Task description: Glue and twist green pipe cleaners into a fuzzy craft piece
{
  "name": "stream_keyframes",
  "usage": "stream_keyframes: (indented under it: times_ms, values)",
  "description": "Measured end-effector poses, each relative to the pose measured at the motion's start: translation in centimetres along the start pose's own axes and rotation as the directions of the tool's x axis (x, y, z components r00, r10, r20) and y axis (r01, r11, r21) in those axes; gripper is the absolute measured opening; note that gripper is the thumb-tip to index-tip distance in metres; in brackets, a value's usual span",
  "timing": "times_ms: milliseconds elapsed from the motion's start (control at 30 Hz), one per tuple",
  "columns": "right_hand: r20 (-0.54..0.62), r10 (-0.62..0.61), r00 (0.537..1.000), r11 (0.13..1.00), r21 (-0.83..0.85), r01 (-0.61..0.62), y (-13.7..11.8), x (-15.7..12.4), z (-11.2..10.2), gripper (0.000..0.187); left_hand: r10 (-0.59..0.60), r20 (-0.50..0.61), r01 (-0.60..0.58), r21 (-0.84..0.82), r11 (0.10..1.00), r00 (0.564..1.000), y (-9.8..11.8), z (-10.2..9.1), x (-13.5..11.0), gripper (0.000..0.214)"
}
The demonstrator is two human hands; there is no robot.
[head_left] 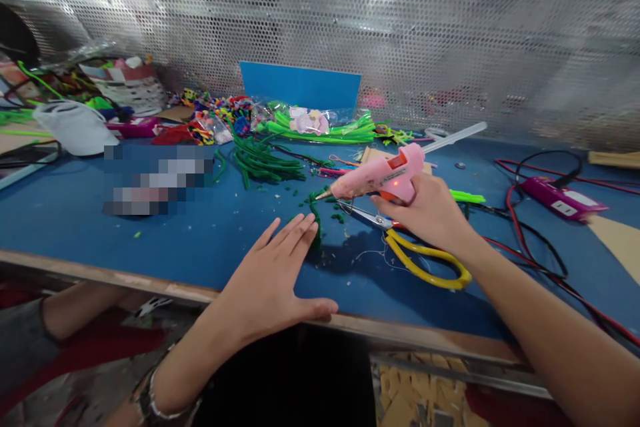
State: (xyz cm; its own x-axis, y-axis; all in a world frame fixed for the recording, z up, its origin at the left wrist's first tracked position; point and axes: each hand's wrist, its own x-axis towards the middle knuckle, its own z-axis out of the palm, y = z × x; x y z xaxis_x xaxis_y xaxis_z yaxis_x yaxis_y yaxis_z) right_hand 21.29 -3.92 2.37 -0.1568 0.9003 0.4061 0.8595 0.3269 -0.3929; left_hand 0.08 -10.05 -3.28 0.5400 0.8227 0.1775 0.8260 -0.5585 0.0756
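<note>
My right hand is wrapped round the grip of a pink hot glue gun, a clear glue stick jutting from its back. The gun's nozzle points left, its tip at a dark green pipe cleaner piece. My left hand lies flat at the table's front, fingers stretched out and thumb apart. Its fingertips are against the green piece, part of which they hide. Below the gun lie scissors with yellow handles, their blades partly under the nozzle. Small green clippings are scattered nearby.
Behind lie a bundle of dark green pipe cleaners, bagged light green ones and a blue board. A purple box with red and black cables is at right. A white cap sits left; another person's arm shows below.
</note>
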Motion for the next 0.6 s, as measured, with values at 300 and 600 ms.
stream_keyframes:
  times_ms: [300,600]
  values:
    - [-0.04,0.0,0.999,1.0,-0.016,0.0,0.0,0.0,0.2,0.025,0.108,-0.091,-0.105,0.038,0.994,0.99,-1.8,-2.9,1.5,0.047]
    - [-0.084,0.171,0.982,0.974,0.167,-0.155,-0.1,0.3,-0.4,0.028,-0.061,-0.022,0.057,-0.162,0.985,0.998,-3.0,-3.5,1.0,0.035]
